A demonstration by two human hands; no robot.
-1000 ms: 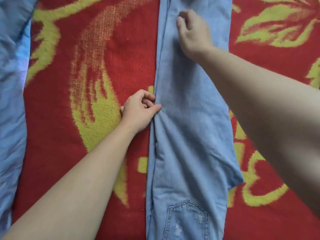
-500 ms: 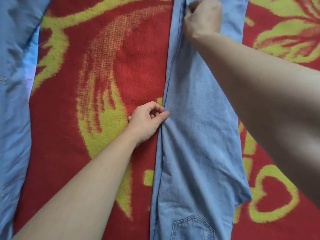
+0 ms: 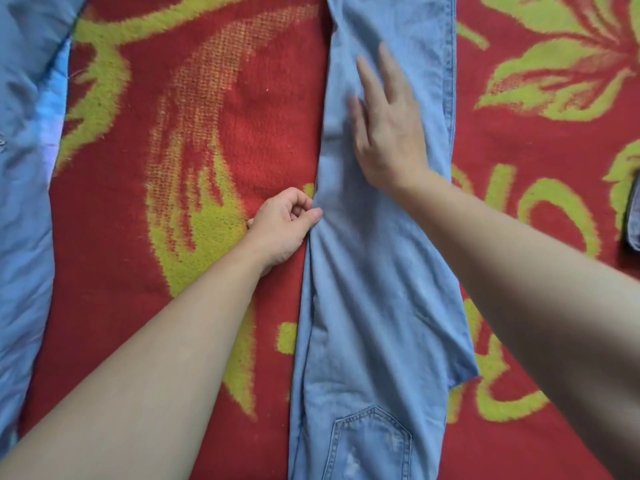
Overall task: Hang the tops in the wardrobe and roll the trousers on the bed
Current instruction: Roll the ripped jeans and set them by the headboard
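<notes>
Two bare forearms, no sleeves, left hand (image 3: 282,226) & right hand (image 3: 389,129) ungloved

Both bare forearms reach forward over the jeans (image 3: 374,299): the left hand (image 3: 282,226) curls in a loose fist, thumb pinching the jeans' left edge, while the right hand (image 3: 388,126) lies flat, fingers spread, farther up the leg.

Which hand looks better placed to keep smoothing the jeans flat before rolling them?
The right hand, probably. It lies open and flat on the jeans, fingers spread along the leg. The left hand is curled at the jeans' left edge, seemingly pinching it in place.
</notes>
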